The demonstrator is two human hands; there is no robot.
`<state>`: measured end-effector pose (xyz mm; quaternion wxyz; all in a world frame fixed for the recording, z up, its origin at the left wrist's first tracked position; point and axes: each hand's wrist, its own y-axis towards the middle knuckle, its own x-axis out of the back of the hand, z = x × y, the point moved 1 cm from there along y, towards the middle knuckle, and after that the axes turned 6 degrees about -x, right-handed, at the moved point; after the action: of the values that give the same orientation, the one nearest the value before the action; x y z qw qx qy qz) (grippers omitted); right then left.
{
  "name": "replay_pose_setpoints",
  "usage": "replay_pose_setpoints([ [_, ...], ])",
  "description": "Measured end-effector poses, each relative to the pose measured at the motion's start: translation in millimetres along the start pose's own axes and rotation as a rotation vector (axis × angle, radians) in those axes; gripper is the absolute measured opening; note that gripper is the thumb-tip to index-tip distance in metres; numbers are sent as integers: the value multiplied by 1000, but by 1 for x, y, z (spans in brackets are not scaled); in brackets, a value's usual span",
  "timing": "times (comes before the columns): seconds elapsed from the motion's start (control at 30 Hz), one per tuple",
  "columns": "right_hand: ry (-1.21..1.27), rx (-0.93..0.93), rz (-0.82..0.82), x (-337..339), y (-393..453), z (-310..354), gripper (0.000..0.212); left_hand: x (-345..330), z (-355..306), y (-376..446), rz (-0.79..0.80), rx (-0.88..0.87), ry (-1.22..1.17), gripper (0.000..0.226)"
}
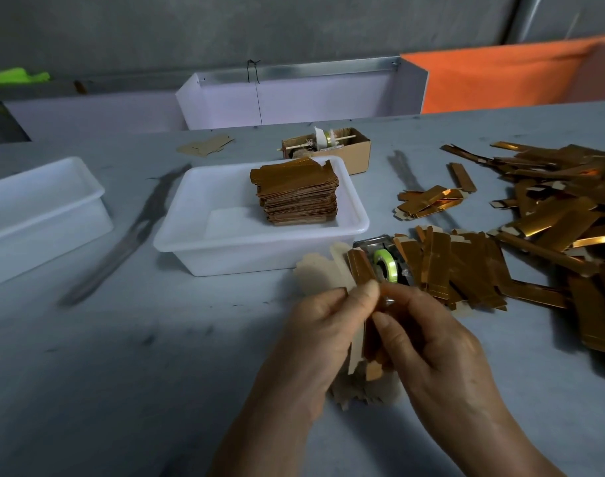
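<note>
Gold-foil carton blank (pixel 362 270), tan on its inner face, is held upright between both hands above the near middle of the counter (pixel 129 356). Left hand (pixel 314 342) grips it from the left, with the thumb pressed on the folded strip. Right hand (pixel 438 352) pinches the same strip from the right, fingers (pixel 387 325) curled close. Both grips are narrow and sit on the blank. The contact area is blurred, so I cannot tell whether tape is already on it.

Tape dispenser (pixel 385 263) with a green roll sits just behind the hands. Right of it lies a fanned row of blanks (pixel 459 270). Further toward the right edge is a loose gold pile (pixel 552 218). White tray (pixel 259 259) stands left of the dispenser, with a squared stack (pixel 297 194) in its far right corner. Second tray (pixel 36 215) is at the left edge. Cardboard box (pixel 359 149) is toward the far edge. A few tan blanks (pixel 363 394) lie under the hands.

Risks, as judged:
- The foil looks slick, so a light pinch could let the flap spring open or shift off its crease.
- If the hands twist unevenly, the seam would likely close skewed.
- The dispenser is close, so a forward reach could knock it or drag the fanned row out of order.
</note>
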<state>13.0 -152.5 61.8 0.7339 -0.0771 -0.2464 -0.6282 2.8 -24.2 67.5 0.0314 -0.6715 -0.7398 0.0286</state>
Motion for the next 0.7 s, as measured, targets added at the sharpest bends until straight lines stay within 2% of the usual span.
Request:
replay_pose_setpoints([
  [0.07, -16, -22, 40, 1, -1, 1, 32, 1, -1, -2, -23, -63, 87, 21],
  [0.13, 98, -118, 77, 1, -1, 2, 30, 3, -1, -2, -53, -93, 165, 16],
  [0.27, 304, -320, 3, 6, 3, -8, 46, 4, -3, -6, 51, -44, 126, 14],
  [0.37, 560, -454, 164, 7, 6, -11, 37, 1, -2, -7, 74, -13, 148, 11],
  [0.43, 643, -490, 212, 6, 9, -10, 26, 0, -1, -7, 49, -2, 175, 10],
  [0.6, 704, -535, 179, 3, 12, -11, 30, -1, -1, -9, 5, -13, 209, 4],
  [0.7, 689, -541, 186, 4, 12, -13, 29, 4, 5, -7, -89, -58, 290, 3],
])
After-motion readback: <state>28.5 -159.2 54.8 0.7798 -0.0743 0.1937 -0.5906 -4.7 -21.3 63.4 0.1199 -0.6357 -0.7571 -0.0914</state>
